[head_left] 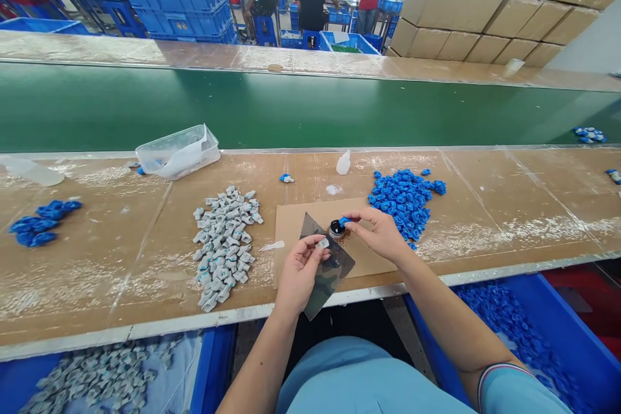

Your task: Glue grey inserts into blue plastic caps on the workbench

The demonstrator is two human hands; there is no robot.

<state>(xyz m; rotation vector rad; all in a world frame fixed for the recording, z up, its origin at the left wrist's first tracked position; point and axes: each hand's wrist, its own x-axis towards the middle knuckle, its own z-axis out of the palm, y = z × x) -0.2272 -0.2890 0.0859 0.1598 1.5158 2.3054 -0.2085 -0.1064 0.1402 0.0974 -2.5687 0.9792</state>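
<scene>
Fingertips of the left hand (298, 275) pinch a small grey piece (323, 242) over a dark sheet (317, 294), fingers curled; those of the right hand (381, 233), angled inward, pinch a blue piece (344, 222) beside a black jar (336, 229). A narrow gap parts the hands. The blue pile (402, 200) lies close by the right; wider room separates the left from the grey pile (226, 246). Both forearms cross the table's front edge (194, 323).

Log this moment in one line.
left hand: holding gray piece; right hand: holding blue piece near jar; gray pile: left; blue pile: right
</scene>
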